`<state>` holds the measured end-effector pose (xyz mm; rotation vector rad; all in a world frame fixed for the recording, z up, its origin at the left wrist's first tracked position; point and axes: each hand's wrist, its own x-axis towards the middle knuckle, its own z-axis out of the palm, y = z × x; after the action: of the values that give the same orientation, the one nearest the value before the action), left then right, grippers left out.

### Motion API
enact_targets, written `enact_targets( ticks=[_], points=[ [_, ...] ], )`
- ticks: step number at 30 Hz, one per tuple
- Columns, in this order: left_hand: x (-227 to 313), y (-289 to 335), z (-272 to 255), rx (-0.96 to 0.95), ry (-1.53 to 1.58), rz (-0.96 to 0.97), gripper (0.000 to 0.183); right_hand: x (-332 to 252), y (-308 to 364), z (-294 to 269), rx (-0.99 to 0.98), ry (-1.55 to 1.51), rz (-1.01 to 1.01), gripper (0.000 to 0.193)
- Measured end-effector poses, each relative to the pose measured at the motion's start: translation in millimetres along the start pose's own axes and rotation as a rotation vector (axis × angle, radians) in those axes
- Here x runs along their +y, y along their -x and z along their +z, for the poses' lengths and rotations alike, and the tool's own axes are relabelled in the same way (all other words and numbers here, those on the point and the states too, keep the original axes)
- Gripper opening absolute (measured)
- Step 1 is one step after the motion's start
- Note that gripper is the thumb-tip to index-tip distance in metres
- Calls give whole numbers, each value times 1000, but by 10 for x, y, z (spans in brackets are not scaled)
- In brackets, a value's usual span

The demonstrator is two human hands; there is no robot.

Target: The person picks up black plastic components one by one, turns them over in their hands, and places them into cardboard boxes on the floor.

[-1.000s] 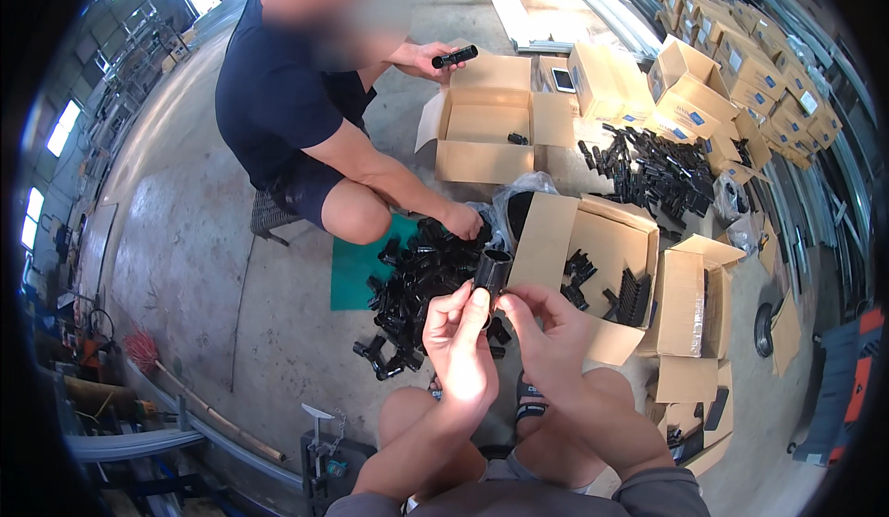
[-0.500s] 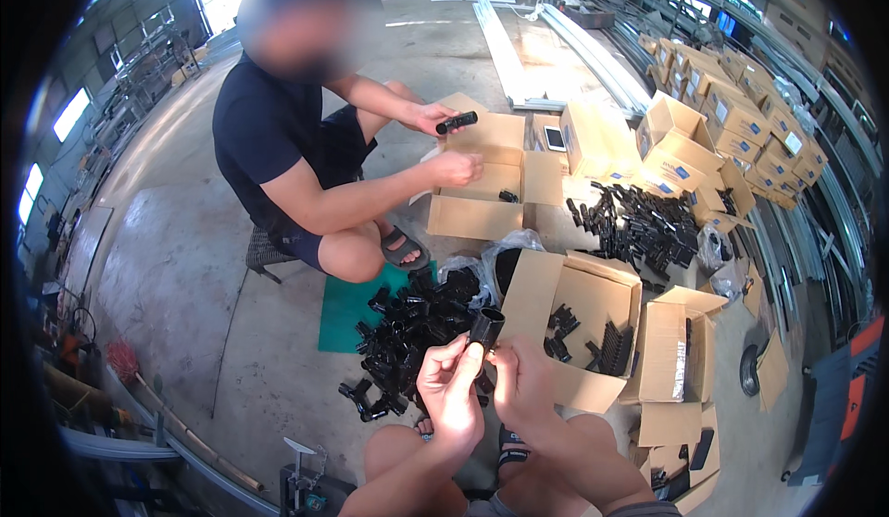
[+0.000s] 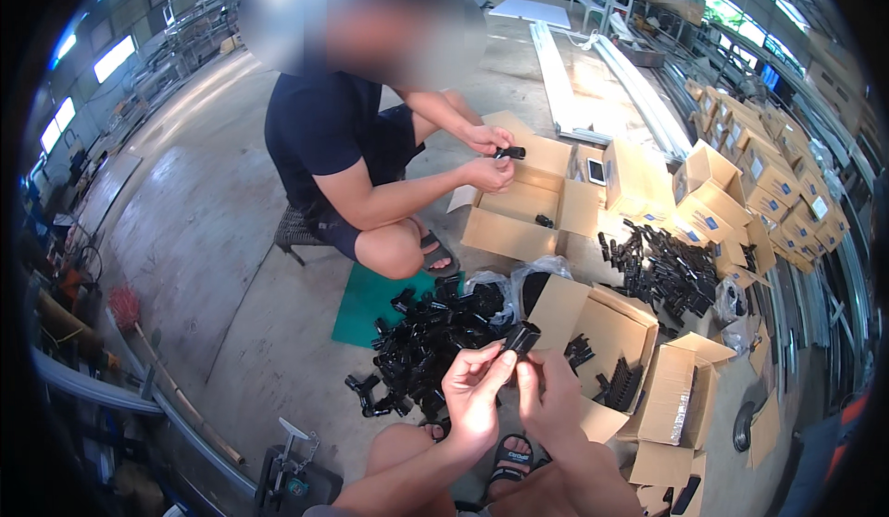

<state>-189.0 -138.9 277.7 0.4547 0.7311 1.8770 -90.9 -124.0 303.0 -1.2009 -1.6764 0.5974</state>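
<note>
Between the thumb and fingers of my left hand (image 3: 472, 395) is a short black tube fitting (image 3: 521, 336), its open end tilted up and to the right. My right hand (image 3: 552, 395) is closed in a pinch against the fitting's lower side; whatever its fingertips hold is hidden. Just beyond my hands lies a heap of black pipe fittings (image 3: 426, 336), partly on a green mat (image 3: 356, 309). To the right stands an open cardboard box (image 3: 622, 306) with black fittings inside, some set in a row.
Across from me a seated person (image 3: 324, 147) holds another black fitting (image 3: 509, 153) over an open carton (image 3: 509, 230). More black parts (image 3: 671, 272) are piled on the floor at right, near stacked cartons (image 3: 769, 170). A metal stand (image 3: 292, 471) and a long-handled broom (image 3: 176, 387) are at lower left.
My view has swung, so the scene sits further right. The fitting in my left hand now leans more to the right. The other person's hands have come together at their fitting.
</note>
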Motion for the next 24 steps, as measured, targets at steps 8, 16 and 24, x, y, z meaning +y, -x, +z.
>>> enact_targets(
  ticks=[8, 16, 24],
  points=[
    [57, -16, -11, 20, 27, -25, 15, -93, -30, 49, -17, -8, 65, 19],
    [82, -23, -25, 45, 8, -46, 14, 111, 38, -34, -39, -120, 53, 25],
    [134, -27, -36, 53, -61, -146, 13, 102, 12, 21, 136, -420, 244, 22]
  ],
)
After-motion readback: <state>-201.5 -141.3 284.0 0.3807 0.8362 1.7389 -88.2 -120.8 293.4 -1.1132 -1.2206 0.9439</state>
